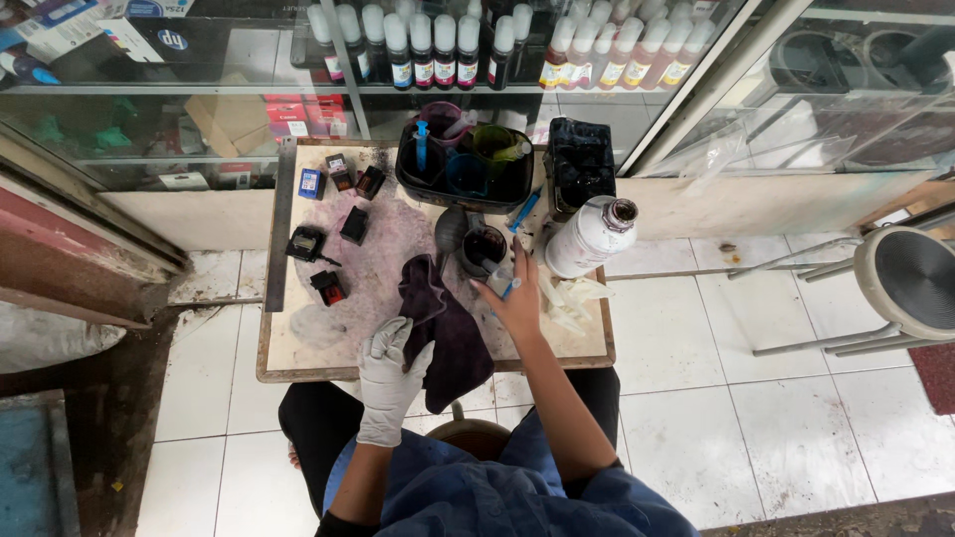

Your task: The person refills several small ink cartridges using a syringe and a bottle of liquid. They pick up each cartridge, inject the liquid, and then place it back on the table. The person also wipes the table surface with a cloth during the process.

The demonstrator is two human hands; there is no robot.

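Stained table [298,348]: gloved left hand [390,370] lies open on a purple cloth [448,328] (crumpled); right hand [517,298] pinches a syringe [505,281].

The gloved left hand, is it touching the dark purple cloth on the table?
Touching. The head view shows the gloved left hand with its fingers resting on the edge of the dark purple cloth, no gap between them.

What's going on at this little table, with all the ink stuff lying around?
A seated person works at a small stained table. The gloved left hand rests on a dark purple cloth. The bare right hand holds a syringe beside a small cup of dark ink. Several printer cartridges lie on the left, and an open white bottle lies tipped on the right.
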